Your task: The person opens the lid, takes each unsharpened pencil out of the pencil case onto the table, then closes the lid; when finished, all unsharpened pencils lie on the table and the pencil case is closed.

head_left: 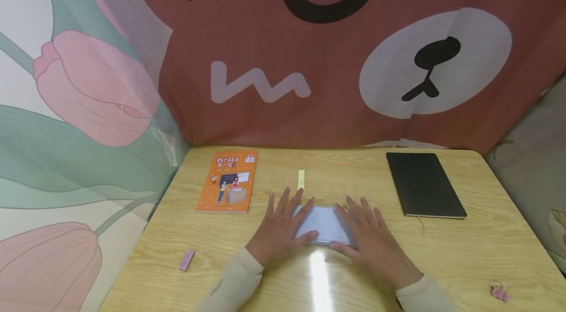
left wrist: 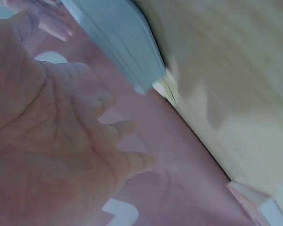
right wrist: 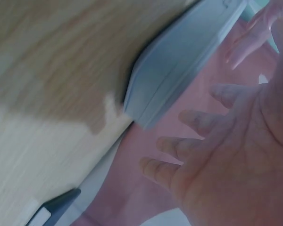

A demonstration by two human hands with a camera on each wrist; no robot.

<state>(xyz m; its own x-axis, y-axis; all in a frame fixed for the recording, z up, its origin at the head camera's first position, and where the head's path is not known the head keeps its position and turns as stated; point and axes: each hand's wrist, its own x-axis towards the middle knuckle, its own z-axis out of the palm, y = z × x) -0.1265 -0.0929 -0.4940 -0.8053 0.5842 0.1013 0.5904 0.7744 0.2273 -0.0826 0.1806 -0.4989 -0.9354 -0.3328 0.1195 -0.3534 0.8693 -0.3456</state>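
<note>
A flat, light blue-grey box-like case [head_left: 324,225] lies on the wooden table between both hands. Its side, with a seam running along it, shows in the left wrist view as a pale block [left wrist: 120,42]. My left hand [head_left: 279,228] is spread over its left end, fingers straight and thumb toward the middle. On the other end, my right hand [head_left: 376,241] is spread the same way. Both wrist views show palms facing the case with nothing gripped; whether any fingertip touches it I cannot tell. Just beyond lies a narrow yellow strip [head_left: 301,179].
An orange book [head_left: 227,182] lies at the back left, a black notebook [head_left: 425,185] at the back right. A small pink block-like piece [head_left: 187,260] is at the front left; small pink objects [head_left: 500,293] sit at the front right. A printed cloth [head_left: 265,120] hangs behind the table.
</note>
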